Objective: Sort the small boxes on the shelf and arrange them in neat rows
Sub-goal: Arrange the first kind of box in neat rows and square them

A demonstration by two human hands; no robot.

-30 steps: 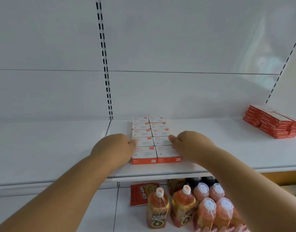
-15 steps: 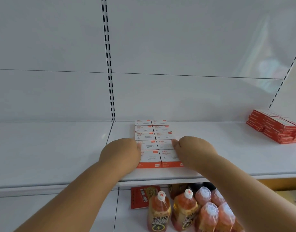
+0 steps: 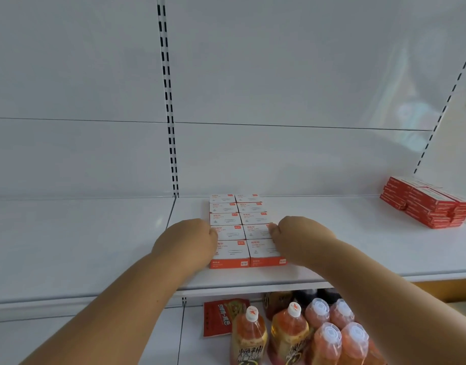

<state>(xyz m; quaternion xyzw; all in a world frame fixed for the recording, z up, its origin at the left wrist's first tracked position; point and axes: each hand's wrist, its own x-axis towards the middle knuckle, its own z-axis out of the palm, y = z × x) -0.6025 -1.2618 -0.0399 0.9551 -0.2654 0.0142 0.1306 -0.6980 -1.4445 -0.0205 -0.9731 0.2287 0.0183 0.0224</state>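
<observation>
Several small white boxes with orange fronts (image 3: 230, 252) lie in two neat columns on the white shelf (image 3: 358, 248), running from the front toward the back wall. My left hand (image 3: 186, 242) presses against the left side of the block at its two front rows. My right hand (image 3: 301, 237) presses against the right side at the same rows, its thumb tip touching the top of a box. The fingers of both hands are hidden behind the knuckles.
A stack of red boxes (image 3: 429, 204) sits at the shelf's far right. On the shelf below stand several orange drink bottles (image 3: 289, 330) and a red packet (image 3: 221, 318). A slotted upright (image 3: 168, 101) runs up the back wall.
Both hands stay pressed against the two sides of the box block. Only the view has shifted slightly; the boxes keep their places.
</observation>
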